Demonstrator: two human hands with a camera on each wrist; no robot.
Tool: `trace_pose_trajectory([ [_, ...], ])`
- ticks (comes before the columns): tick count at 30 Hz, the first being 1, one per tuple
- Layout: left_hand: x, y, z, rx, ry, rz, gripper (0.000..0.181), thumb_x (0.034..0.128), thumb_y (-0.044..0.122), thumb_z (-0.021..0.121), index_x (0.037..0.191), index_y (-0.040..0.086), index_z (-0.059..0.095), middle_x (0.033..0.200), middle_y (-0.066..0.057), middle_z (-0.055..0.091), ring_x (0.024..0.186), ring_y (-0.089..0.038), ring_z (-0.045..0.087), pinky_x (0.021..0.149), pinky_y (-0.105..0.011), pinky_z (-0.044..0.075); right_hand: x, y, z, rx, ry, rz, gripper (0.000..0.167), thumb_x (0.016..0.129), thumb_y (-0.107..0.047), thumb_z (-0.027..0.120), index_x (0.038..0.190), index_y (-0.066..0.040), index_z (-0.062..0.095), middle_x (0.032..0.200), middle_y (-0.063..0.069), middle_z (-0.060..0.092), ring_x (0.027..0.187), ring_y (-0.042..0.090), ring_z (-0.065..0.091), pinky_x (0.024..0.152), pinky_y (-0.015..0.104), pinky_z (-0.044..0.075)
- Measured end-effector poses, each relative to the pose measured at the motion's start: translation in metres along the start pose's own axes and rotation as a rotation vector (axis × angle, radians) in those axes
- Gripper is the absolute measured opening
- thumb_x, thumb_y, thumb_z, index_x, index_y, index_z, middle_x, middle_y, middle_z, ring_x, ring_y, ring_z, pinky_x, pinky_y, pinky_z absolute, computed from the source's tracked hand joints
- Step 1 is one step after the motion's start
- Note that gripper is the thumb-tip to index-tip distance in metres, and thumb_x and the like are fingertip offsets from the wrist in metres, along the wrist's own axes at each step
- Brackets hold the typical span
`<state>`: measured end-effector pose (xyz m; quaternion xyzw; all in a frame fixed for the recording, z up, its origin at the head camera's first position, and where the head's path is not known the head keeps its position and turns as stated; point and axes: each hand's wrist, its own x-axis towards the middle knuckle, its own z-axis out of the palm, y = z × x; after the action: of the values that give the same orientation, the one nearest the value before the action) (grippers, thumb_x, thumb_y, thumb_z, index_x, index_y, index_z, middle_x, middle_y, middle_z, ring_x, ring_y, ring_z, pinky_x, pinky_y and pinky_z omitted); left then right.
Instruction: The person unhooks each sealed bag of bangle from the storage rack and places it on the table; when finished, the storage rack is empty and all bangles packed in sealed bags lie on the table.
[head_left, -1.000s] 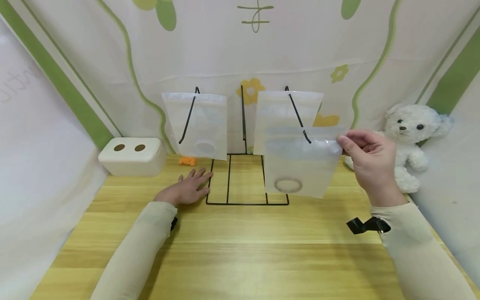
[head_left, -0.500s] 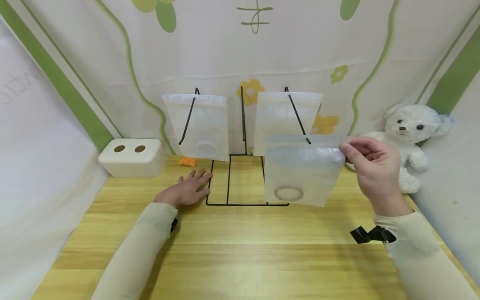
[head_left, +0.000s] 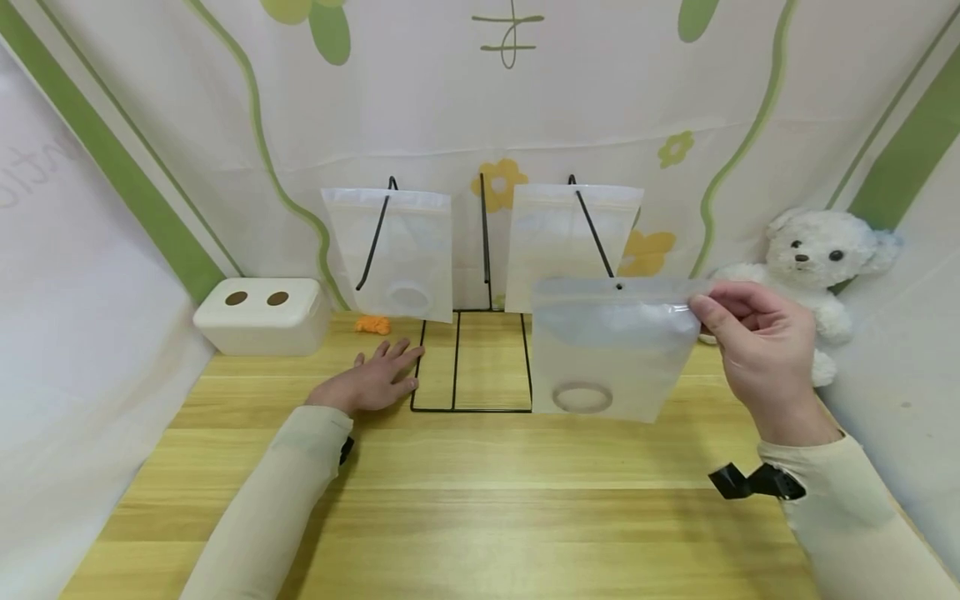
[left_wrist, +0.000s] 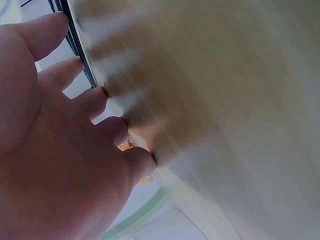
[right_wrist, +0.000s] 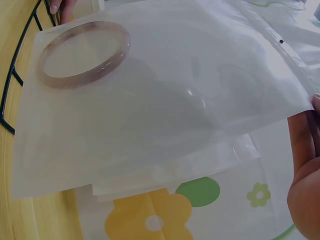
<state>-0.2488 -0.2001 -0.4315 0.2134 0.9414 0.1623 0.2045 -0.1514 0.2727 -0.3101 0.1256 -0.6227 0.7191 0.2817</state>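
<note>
My right hand (head_left: 765,354) pinches the top right corner of a translucent bag (head_left: 615,350), which has a ring-shaped bangle (head_left: 582,397) inside; the right wrist view shows the bangle (right_wrist: 85,55) through the plastic. The bag's top hole lies at the tip of the rack's right hook (head_left: 595,233). Another bag (head_left: 573,229) hangs farther back on that hook, and one more (head_left: 393,250) hangs on the left hook. My left hand (head_left: 367,379) rests spread on the table, fingertips at the left edge of the black wire rack base (head_left: 455,362).
A white box with two round holes (head_left: 258,317) stands at the back left, with a small orange item (head_left: 372,325) beside it. A white teddy bear (head_left: 810,267) sits at the back right. Patterned cloth (head_left: 420,100) covers the back.
My right hand has moved down, right and toward me, sliding the bag with the bangle from along the hook to its tip. The left hand has stayed in place.
</note>
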Motion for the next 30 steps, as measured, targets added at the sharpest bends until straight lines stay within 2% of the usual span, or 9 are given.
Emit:
trace_pose_trajectory([
  [5,0.000,0.001,0.000,0.005,0.000,0.001,0.066,0.1171,0.040,0.044,0.175,0.018,0.020,0.182,-0.020,0.007,0.166,-0.053,0.003,0.126,-0.082,0.004,-0.001,-0.003,-0.002,0.032,0.003,-0.025,0.012,0.089,0.025,0.071,0.094,0.015,0.076,0.081,0.011,0.081,0.071,0.013,0.079,0.068,0.021,0.064],
  [9,0.000,0.000,0.001,0.012,-0.001,0.000,0.066,0.1172,0.040,0.043,0.175,0.019,0.020,0.182,-0.020,0.006,0.166,-0.053,0.003,0.126,-0.082,0.004,-0.004,-0.006,-0.006,0.011,-0.018,-0.041,0.013,0.089,0.025,0.070,0.094,0.013,0.076,0.082,0.008,0.082,0.071,0.012,0.079,0.068,0.021,0.064],
  [14,0.000,0.001,0.001,0.008,-0.003,-0.001,0.066,0.1172,0.039,0.043,0.175,0.018,0.020,0.182,-0.020,0.006,0.166,-0.053,0.002,0.126,-0.082,0.004,-0.009,-0.010,-0.015,0.004,0.009,-0.013,0.011,0.088,0.024,0.072,0.095,0.015,0.075,0.082,0.008,0.081,0.069,0.012,0.077,0.068,0.019,0.063],
  [21,-0.002,0.001,-0.001,0.002,-0.005,0.004,0.066,0.1172,0.038,0.044,0.175,0.017,0.019,0.182,-0.021,0.006,0.166,-0.054,0.002,0.125,-0.083,0.004,-0.016,-0.010,-0.038,0.147,0.019,0.021,0.019,0.089,0.031,0.063,0.095,0.017,0.074,0.083,0.014,0.081,0.070,0.017,0.079,0.068,0.022,0.064],
  [24,-0.003,0.000,-0.002,-0.012,-0.002,0.003,0.066,0.1171,0.037,0.044,0.175,0.017,0.019,0.182,-0.022,0.006,0.166,-0.054,0.001,0.125,-0.083,0.003,-0.018,-0.007,-0.049,0.185,0.020,0.058,0.021,0.090,0.031,0.061,0.096,0.016,0.075,0.083,0.015,0.082,0.070,0.018,0.080,0.067,0.023,0.064],
  [30,-0.004,-0.001,-0.003,-0.023,-0.005,0.002,0.066,0.1170,0.038,0.044,0.175,0.017,0.020,0.182,-0.022,0.005,0.166,-0.054,0.000,0.125,-0.083,0.002,-0.019,0.008,-0.079,0.080,0.014,0.197,0.022,0.095,0.020,0.066,0.103,0.004,0.079,0.088,0.006,0.084,0.073,0.010,0.079,0.066,0.019,0.063],
])
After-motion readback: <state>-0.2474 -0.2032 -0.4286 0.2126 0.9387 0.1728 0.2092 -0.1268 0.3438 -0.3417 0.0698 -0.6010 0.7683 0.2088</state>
